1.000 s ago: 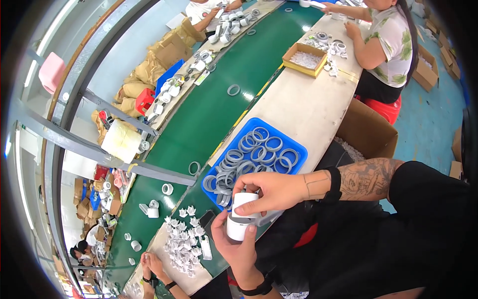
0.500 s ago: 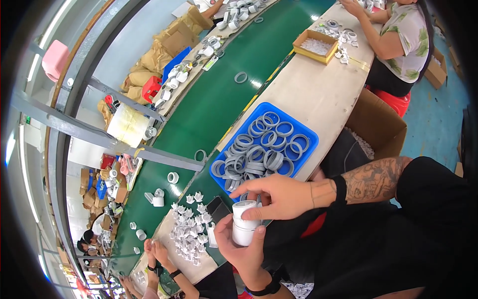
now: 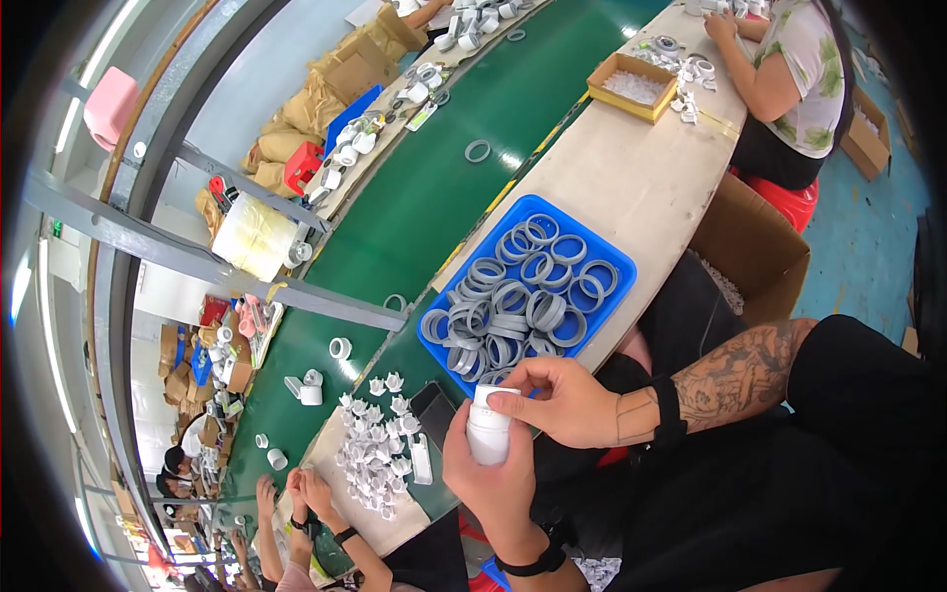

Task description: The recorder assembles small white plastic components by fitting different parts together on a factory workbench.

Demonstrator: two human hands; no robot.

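A white plastic cylinder part (image 3: 488, 437) stands nearly upright in my left hand (image 3: 493, 490), whose fingers wrap round its lower body. My right hand (image 3: 565, 402) pinches the narrower white collar (image 3: 496, 397) at its top, thumb across the front. Just beyond my hands lies a blue tray (image 3: 625, 296) heaped with grey rings (image 3: 508, 298). Left of my hands, several small white clip-like fittings (image 3: 378, 444) are spread on the table board, beside a dark flat object (image 3: 431, 407) and a white rectangular piece (image 3: 421, 460).
A green conveyor belt (image 3: 414, 212) runs past the table (image 3: 607, 163), carrying white parts and loose rings. A grey metal post (image 3: 340, 308) juts across it. A yellow box (image 3: 631, 89) sits farther up near a seated co-worker (image 3: 789, 79). Other people's hands (image 3: 311, 493) work at lower left.
My right hand's raised fingers have closed in round the collar on top of the cylinder. The cylinder now tilts slightly, and my left hand has shifted a little to the right.
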